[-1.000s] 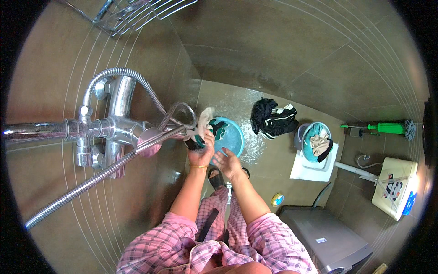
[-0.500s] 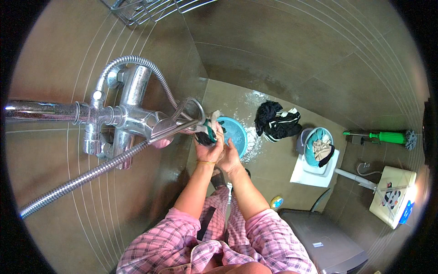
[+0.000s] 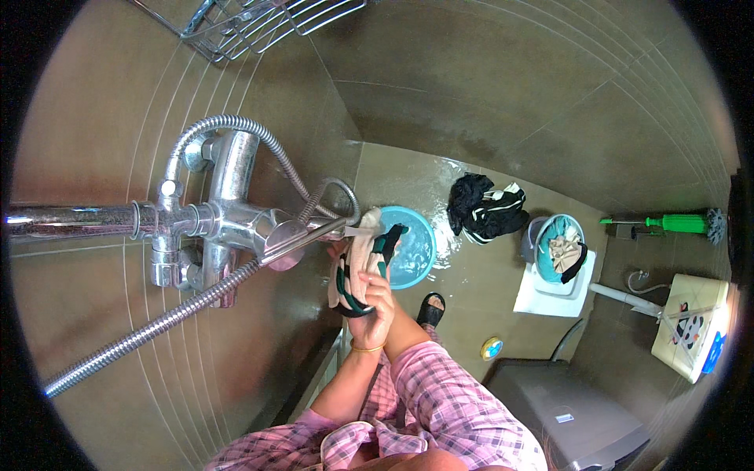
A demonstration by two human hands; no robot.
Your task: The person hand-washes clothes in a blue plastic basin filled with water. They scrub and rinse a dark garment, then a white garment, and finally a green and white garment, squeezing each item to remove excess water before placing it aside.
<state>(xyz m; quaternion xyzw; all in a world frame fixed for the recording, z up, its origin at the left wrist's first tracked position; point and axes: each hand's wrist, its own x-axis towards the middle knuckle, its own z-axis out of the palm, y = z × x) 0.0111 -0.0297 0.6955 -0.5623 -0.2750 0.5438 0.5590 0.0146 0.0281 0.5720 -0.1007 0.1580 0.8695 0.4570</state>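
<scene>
A wet pale pink garment [image 3: 360,263] with black and dark green trim hangs bunched beside the tap. My left hand [image 3: 378,308], with a thin gold bangle at its wrist, is closed on the garment's lower end. My right forearm [image 3: 404,323] crosses behind the left wrist, and most of that hand is hidden by the garment and the left hand. Just above the cloth is the chrome tap's spout [image 3: 338,228], with what looks like water running onto it. Beyond the garment, partly behind it, stands a blue basin [image 3: 430,250] holding water.
Dark, white-striped clothes [image 3: 493,212] lie on the wet floor. Right of them, a bucket of clothes [image 3: 561,247] stands at a white floor toilet [image 3: 542,302]. A grey lidded bin [image 3: 565,408] is near right. The metal shower hose [image 3: 157,326] crosses the left side.
The garment, crumpled in both hands before, now hangs longer and more spread out. My right arm has moved left, behind the left wrist. The view has shifted slightly.
</scene>
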